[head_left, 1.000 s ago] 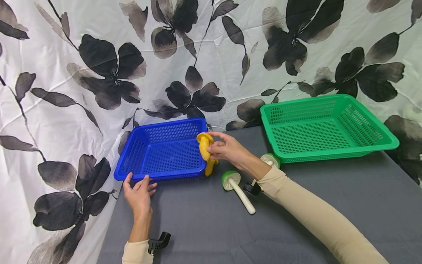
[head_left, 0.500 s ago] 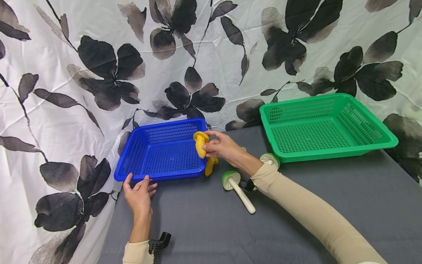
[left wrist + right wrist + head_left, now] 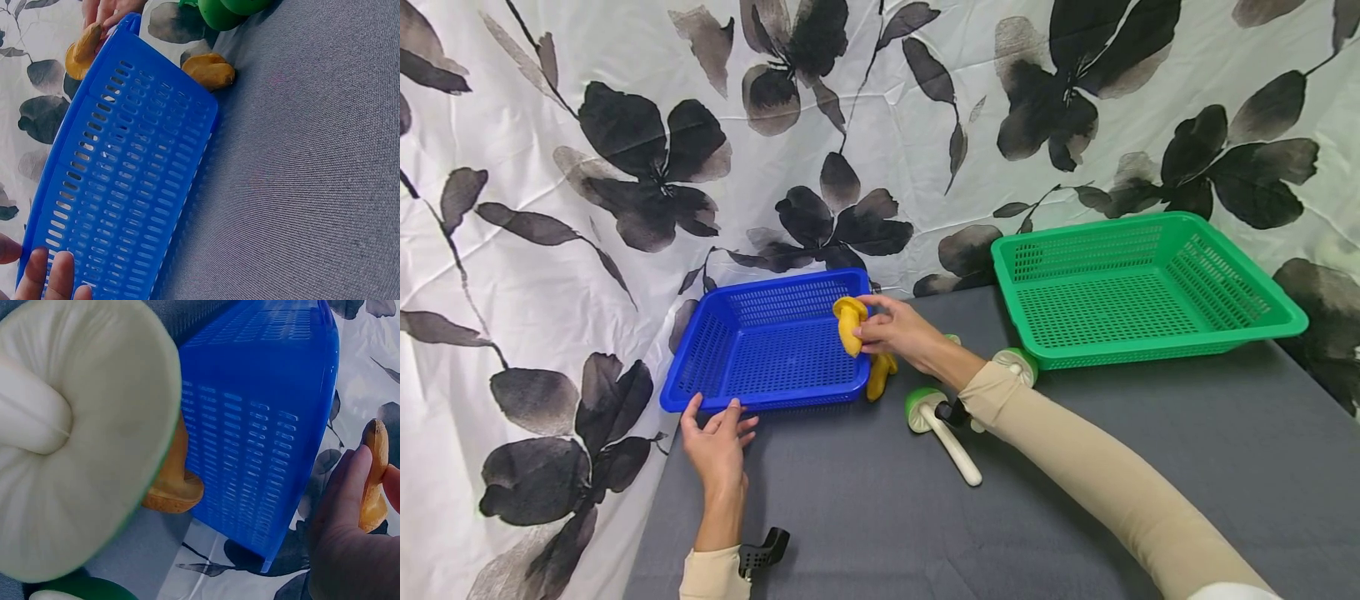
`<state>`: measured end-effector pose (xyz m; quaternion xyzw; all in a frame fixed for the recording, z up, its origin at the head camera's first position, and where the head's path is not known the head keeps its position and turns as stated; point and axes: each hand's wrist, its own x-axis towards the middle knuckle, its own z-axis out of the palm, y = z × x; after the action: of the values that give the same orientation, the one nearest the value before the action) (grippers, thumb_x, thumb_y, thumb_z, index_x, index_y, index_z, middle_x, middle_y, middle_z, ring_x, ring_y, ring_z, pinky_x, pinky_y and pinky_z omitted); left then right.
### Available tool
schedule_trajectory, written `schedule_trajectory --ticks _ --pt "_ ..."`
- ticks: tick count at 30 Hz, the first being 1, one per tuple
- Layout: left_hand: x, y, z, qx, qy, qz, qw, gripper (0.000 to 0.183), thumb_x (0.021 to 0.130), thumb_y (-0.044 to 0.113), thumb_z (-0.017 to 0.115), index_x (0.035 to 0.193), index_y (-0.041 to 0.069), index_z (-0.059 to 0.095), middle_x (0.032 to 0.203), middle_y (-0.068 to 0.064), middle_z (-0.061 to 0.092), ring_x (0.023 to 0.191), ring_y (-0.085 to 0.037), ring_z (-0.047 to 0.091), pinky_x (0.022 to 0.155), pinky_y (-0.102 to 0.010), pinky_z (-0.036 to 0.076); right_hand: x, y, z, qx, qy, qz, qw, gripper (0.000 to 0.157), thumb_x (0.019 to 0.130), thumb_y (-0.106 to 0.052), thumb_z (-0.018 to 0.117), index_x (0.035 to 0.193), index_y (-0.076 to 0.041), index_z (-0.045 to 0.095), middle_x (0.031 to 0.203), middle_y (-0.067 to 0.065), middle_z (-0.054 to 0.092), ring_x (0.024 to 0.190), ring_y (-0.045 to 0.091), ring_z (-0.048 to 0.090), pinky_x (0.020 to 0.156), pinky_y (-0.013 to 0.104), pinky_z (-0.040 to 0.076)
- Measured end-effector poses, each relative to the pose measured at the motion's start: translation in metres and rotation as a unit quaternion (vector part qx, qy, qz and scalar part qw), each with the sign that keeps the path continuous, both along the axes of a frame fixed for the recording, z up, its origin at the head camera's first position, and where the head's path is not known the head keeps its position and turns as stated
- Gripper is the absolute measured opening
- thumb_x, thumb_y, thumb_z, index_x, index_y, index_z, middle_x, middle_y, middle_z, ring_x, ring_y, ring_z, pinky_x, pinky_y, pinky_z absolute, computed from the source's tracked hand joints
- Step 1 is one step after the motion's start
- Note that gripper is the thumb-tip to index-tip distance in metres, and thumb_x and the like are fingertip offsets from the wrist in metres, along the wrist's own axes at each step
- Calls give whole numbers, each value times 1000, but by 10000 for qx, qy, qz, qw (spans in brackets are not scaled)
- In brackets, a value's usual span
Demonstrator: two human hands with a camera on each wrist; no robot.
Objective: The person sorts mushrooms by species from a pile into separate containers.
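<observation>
My right hand (image 3: 906,337) pinches a yellow toy mushroom (image 3: 850,327) between thumb and fingers, cap up, over the right rim of the blue basket (image 3: 775,398). In the right wrist view, the held mushroom (image 3: 374,469) shows beyond the basket's rim. My left hand (image 3: 717,454) touches the basket's front rim near its left corner, fingers spread and relaxed; its fingertips (image 3: 60,269) lie against the slotted outer wall in the left wrist view. Another yellow mushroom (image 3: 877,382) lies on the table beside the basket's right end.
A green-capped toy mushroom with a long white stem (image 3: 957,450) lies mid-table. More green-capped mushrooms (image 3: 1015,363) lie partly hidden by the right forearm. A green basket (image 3: 1150,354) stands at the back right. Behind the grey-covered table (image 3: 865,508) hangs a floral cloth (image 3: 940,150).
My right hand has carried the yellow mushroom a short way left, from beside the blue basket's right rim to over it. The left hand has stayed at the front rim.
</observation>
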<state>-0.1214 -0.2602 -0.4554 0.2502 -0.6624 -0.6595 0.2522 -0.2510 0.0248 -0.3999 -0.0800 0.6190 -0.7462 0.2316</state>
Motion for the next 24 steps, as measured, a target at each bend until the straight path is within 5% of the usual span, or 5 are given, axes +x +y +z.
schedule_trajectory --ticks 19,24 --pt "0 -1 -3 -175 -154 12 9997 70 96 25 72 154 15 33 112 -24 71 71 -20 76 65 -37 63 -23 -17 1 122 -170 -94 9997 65 94 2 70 151 -9 40 106 15 65 85 20 70 100 50 53" --pt "-1 -1 -2 -163 -138 -5 9998 71 96 26 73 154 15 32 112 -25 71 73 -22 76 63 -35 63 -30 -21 0 269 -136 -106 9995 66 93 0 71 151 -9 40 108 15 64 86 20 70 94 44 58"
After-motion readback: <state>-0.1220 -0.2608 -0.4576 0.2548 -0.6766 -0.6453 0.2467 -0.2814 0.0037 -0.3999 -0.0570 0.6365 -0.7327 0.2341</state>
